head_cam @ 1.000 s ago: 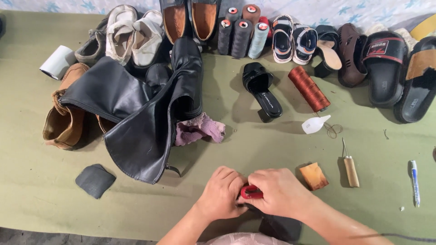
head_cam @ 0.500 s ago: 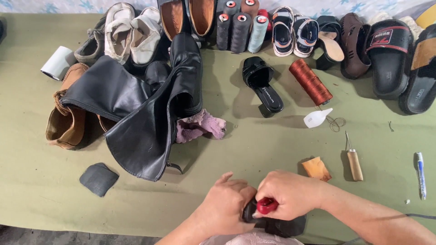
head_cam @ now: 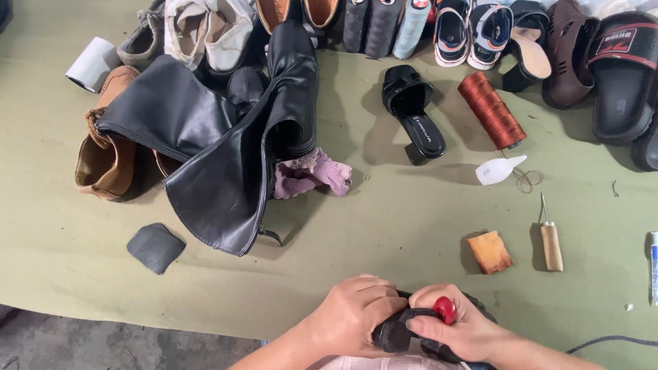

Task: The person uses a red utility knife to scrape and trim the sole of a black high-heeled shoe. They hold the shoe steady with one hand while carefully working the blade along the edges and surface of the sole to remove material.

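i see an olive-green cloth work surface (head_cam: 411, 226) filling the view, with a strip of grey floor (head_cam: 82, 342) showing at 7 o'clock. at 6 o'clock my left hand (head_cam: 353, 315) is clenched round a dark shoe part (head_cam: 394, 334), and my right hand (head_cam: 456, 330) grips the same piece while pinching a small red knob (head_cam: 445, 310) on top; most of the dark piece is hidden by my fingers and cut off by the lower edge, so i cannot tell its exact kind. count: one pair of tall black boots (head_cam: 226, 144) lying collapsed at 10 o'clock, one brown ankle boot (head_cam: 106, 154) partly beneath them, one pink rag (head_cam: 312, 175) just beside the boot shaft, one grey patch (head_cam: 155, 247) at 8 o'clock, one black heeled sandal (head_cam: 413, 113) and one spool of rust thread (head_cam: 491, 109) at 1 o'clock, one white nozzle cap (head_cam: 499, 169), one tan block (head_cam: 489, 251) and one wooden-handled awl (head_cam: 550, 240) at 3 o'clock. a row of shoes (head_cam: 480, 31) along 12 o'clock is cut off, so its number cannot be told.
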